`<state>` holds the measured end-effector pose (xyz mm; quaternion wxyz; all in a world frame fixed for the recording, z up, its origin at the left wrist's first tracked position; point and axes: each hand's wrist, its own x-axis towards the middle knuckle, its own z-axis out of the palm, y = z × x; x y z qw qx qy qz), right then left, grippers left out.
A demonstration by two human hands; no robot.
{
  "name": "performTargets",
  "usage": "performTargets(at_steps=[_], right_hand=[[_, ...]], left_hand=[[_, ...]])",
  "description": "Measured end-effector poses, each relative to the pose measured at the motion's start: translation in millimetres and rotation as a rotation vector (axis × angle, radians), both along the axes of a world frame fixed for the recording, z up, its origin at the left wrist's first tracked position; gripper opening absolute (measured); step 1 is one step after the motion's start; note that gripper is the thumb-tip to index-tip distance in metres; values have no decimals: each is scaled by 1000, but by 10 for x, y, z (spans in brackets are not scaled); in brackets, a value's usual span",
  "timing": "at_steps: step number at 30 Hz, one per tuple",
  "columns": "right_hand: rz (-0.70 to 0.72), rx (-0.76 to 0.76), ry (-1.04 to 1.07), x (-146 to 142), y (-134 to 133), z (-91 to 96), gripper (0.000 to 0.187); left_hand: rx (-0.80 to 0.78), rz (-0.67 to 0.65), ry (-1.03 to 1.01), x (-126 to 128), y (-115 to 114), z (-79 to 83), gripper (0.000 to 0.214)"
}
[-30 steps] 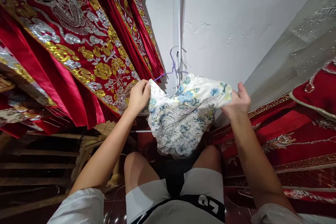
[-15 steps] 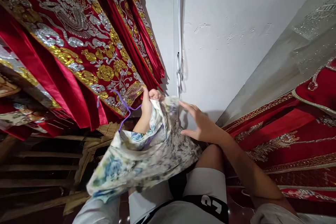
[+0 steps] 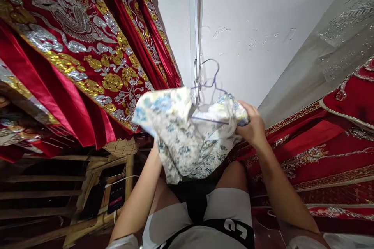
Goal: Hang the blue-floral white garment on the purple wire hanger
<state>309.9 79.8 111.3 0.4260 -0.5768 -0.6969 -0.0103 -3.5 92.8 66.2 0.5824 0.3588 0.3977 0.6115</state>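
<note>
A white floral garment (image 3: 181, 140) with blue and green print hangs spread above my lap on a purple hanger (image 3: 215, 79). The hanger's hook points up toward the wall. My right hand (image 3: 253, 124) grips the garment at its right shoulder, fingers closed round the cloth. On the other side, my left forearm (image 3: 143, 186) goes up behind the garment. The cloth covers my left hand, so its fingers are hidden. Part of the garment is smeared by motion.
Red costumes with gold and silver sequins (image 3: 113, 81) hang at left. A beaded red garment (image 3: 330, 151) and a sheer white one (image 3: 336, 46) are at right. A bamboo seat (image 3: 70, 237) holds a lit phone (image 3: 117, 194) with a cable. A white wall (image 3: 242, 11) stands ahead.
The hanger has swung from the left to upright in the middle, and the garment has turned with it. My right hand has closed on the cloth; my left has gone behind it.
</note>
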Motion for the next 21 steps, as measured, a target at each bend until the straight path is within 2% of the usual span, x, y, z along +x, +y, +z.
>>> performTargets(at_steps=[2,5,8,10,12,14,16,17,18,19,21], right_hand=[[-69,7,40,-2,146,134,76],[-53,3,21,-161,324,269,76],[20,26,-39,-344,343,280,80],[57,63,-64,-408,255,209,81],[87,103,-52,-446,105,62,75],[114,130,56,-515,-84,-175,61],[108,106,288,-659,-287,-494,41],[62,63,435,-757,-382,-672,29],[26,-41,571,-864,-467,-848,24],[42,-191,679,-971,-537,-1012,30],[220,-460,836,-1153,-627,-1260,42]], left_hand=[[-65,60,-44,-152,-63,-113,70],[-120,190,5,-224,-179,-216,71],[-80,253,149,-197,-307,-311,68],[-79,277,170,-174,-413,-410,67],[-129,281,128,-141,-532,-534,68],[-192,248,61,-71,-641,-652,70],[-229,209,6,49,-722,-733,72],[-241,184,-12,122,-751,-754,72],[-249,154,-21,197,-773,-764,72],[-253,121,-22,266,-790,-764,72],[-252,56,-11,365,-818,-747,72]])
